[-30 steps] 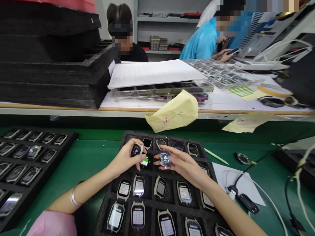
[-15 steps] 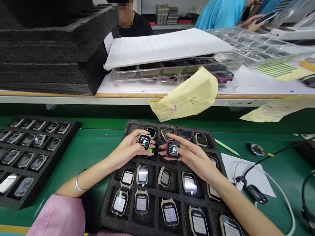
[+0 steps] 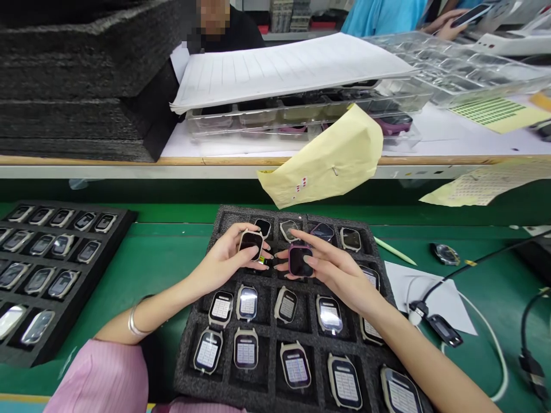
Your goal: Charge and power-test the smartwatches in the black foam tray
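Note:
My left hand is closed around a light-framed smartwatch, the thumb resting on its dark screen. In my right hand is a purple smartwatch, also with a dark screen, its thumb on the glass. Both are held over the back half of a black foam tray. Strapless watches lie in the tray's compartments, several with lit screens showing a pale grid, such as the light-framed watch near the front. A bit of bright green shows just below the left watch; what it belongs to is hidden.
Another foam tray of watches lies on the left. To the right are a green pen, a white paper, cables and a small black device. Above runs a shelf edge with hanging yellow paper. People are behind it.
Both held watches showed lit dials before; their screens are now dark. The left thumb has moved up onto its watch's screen. The view has shifted slightly.

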Action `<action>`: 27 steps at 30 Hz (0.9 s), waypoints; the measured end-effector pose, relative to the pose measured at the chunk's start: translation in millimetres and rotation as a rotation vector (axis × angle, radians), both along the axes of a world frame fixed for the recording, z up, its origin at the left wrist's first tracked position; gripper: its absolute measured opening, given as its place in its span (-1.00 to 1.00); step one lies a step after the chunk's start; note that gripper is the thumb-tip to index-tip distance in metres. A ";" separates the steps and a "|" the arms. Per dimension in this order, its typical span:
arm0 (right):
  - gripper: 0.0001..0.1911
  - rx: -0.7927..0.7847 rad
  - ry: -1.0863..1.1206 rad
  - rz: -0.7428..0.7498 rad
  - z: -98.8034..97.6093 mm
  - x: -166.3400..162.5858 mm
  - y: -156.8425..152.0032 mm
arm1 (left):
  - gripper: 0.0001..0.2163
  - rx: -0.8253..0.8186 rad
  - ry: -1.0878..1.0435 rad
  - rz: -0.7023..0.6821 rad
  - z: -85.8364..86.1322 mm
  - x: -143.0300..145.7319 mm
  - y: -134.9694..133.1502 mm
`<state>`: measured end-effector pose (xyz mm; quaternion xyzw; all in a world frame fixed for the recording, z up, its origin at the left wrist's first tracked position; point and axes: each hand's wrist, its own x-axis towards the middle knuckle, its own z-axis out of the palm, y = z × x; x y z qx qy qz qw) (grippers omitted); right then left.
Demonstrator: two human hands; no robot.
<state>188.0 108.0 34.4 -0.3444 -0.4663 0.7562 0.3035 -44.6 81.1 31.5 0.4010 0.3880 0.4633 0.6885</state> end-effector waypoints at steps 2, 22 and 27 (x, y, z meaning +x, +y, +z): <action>-0.49 -0.015 0.029 0.010 0.5 -0.3 -0.4 | -0.73 0.032 0.042 0.013 0.3 0.9 -0.1; -0.63 0.120 -0.095 -0.036 -3.7 3.3 4.7 | -0.79 0.492 0.763 0.160 -9.0 -3.1 4.0; -0.64 0.114 -0.076 -0.018 -0.9 2.2 3.9 | -0.78 0.403 0.682 0.146 -6.9 -3.4 4.0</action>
